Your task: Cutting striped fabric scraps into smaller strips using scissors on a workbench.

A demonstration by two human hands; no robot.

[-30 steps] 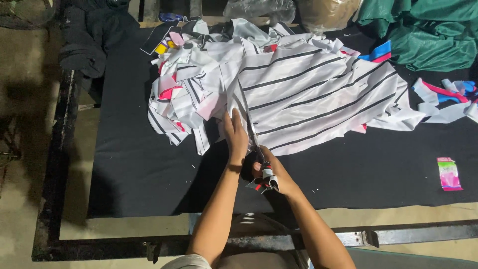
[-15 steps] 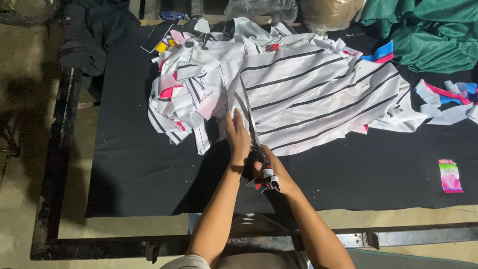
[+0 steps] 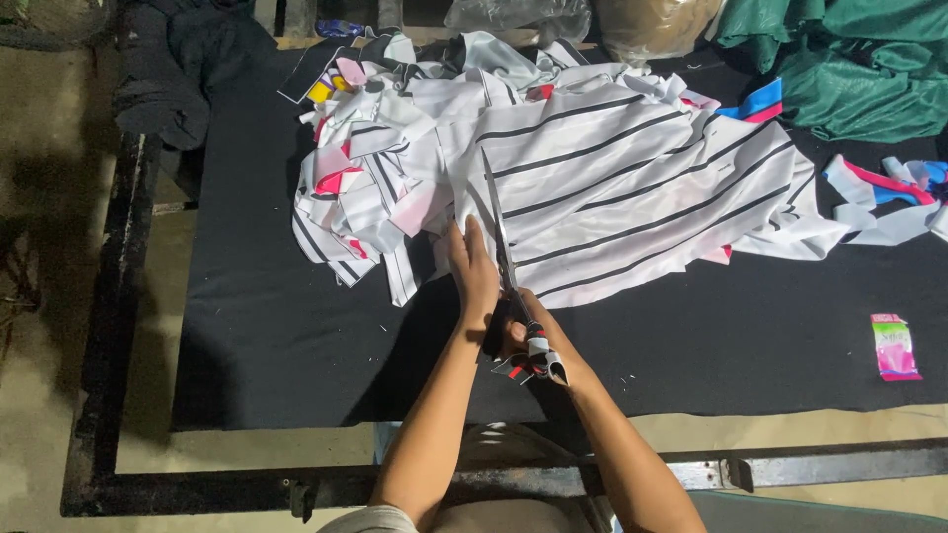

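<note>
At the bench (image 3: pixel 296 336) centre, your left hand (image 3: pixel 474 271) lies flat, pinning the striped white fabric (image 3: pixel 632 188); your right hand (image 3: pixel 521 336) is closed around the scissors (image 3: pixel 499 232). Light, limp, likely slippery cloth: hold it just beside the blades.

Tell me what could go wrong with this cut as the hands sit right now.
1. The left hand presses the striped white fabric right beside the scissors; its fingers could get nicked.
2. The fabric lies wrinkled and bunched ahead of the blades, so the cut may wander off the stripes.
3. The heap of cut strips crowds the left side; loose pieces might snag in the blades.
</note>
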